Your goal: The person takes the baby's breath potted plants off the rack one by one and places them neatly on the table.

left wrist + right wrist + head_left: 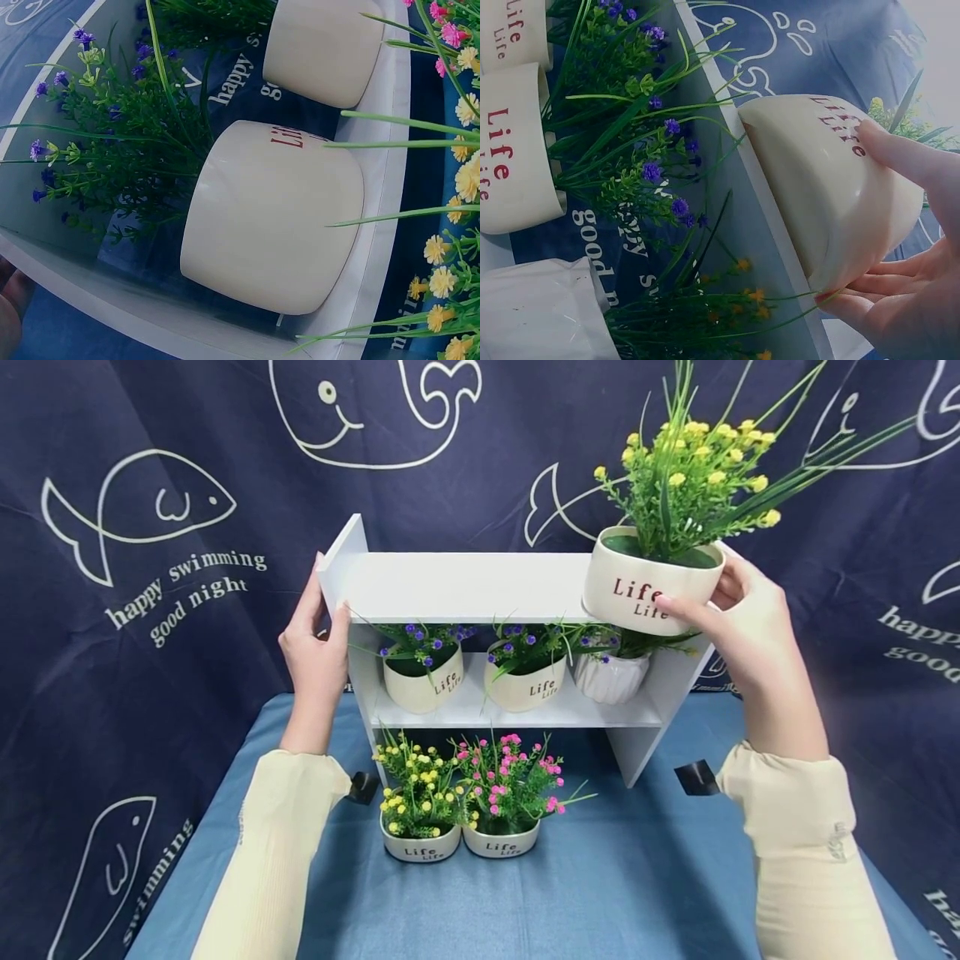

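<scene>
My right hand grips a cream oval flower pot marked "Life", thumb across its front and fingers behind. Tall grass and yellow flowers rise from it. The pot is over the right end of the top board of a small white shelf; in the right wrist view its base is right at the board's edge. My left hand holds the shelf's left side panel, thumb in front and fingers on the outer side. In the left wrist view only a bit of that hand shows.
On the middle board stand two cream pots with purple flowers and a white ribbed pot. Before the shelf, a yellow-flowered pot and a pink-flowered pot stand on the blue cloth. A dark printed curtain hangs behind.
</scene>
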The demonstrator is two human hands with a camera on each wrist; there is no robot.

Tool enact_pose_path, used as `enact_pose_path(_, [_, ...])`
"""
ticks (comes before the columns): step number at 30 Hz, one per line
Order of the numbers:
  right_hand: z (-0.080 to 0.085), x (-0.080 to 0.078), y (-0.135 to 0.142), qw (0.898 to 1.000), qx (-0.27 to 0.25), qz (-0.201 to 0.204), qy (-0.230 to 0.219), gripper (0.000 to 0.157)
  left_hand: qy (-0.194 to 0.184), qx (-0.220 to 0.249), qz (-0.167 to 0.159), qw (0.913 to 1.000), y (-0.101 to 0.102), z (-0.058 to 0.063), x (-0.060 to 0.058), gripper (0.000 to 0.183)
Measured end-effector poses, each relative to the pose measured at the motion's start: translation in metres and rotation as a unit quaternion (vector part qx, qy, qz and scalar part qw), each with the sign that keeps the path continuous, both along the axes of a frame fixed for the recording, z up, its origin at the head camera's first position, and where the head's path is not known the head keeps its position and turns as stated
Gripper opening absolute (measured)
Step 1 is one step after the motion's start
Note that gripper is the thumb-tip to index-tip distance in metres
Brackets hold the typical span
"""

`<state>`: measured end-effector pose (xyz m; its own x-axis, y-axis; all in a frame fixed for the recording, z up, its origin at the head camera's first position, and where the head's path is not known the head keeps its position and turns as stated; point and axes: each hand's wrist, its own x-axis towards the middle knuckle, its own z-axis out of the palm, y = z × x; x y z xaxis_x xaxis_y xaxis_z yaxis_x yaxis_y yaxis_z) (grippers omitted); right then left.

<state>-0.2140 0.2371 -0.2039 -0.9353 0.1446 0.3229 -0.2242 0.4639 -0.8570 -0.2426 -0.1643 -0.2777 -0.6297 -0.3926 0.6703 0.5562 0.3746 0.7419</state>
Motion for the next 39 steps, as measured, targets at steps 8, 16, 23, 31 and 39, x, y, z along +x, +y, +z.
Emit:
enact_pose_path(8, [-0.002, 0.007, 0.001, 0.999, -0.038, 0.016, 0.021, 0.070, 0.000, -0.003, 0.004, 1.0000, 0.000, 0.002, 0.000, 0.054])
enact_pose_path(16, [-0.006, 0.015, 0.002, 0.996, -0.069, 0.034, 0.041, 0.059, 0.001, -0.002, 0.001, 1.0000, -0.001, 0.002, -0.001, 0.053])
enact_pose_path(23, [-0.009, 0.022, 0.004, 0.989, -0.123, 0.062, 0.061, 0.053, -0.003, -0.001, 0.001, 1.0000, 0.001, 0.001, 0.000, 0.053])
enact_pose_path(31, [-0.015, 0.030, 0.010, 0.981, -0.165, 0.080, 0.064, 0.051, -0.005, 0.004, 0.003, 1.0000, 0.001, 0.001, 0.000, 0.053])
enact_pose_path(39, [-0.024, 0.036, 0.016, 0.974, -0.187, 0.103, 0.078, 0.041, -0.008, 0.001, 0.005, 1.0000, 0.000, 0.001, 0.001, 0.053])
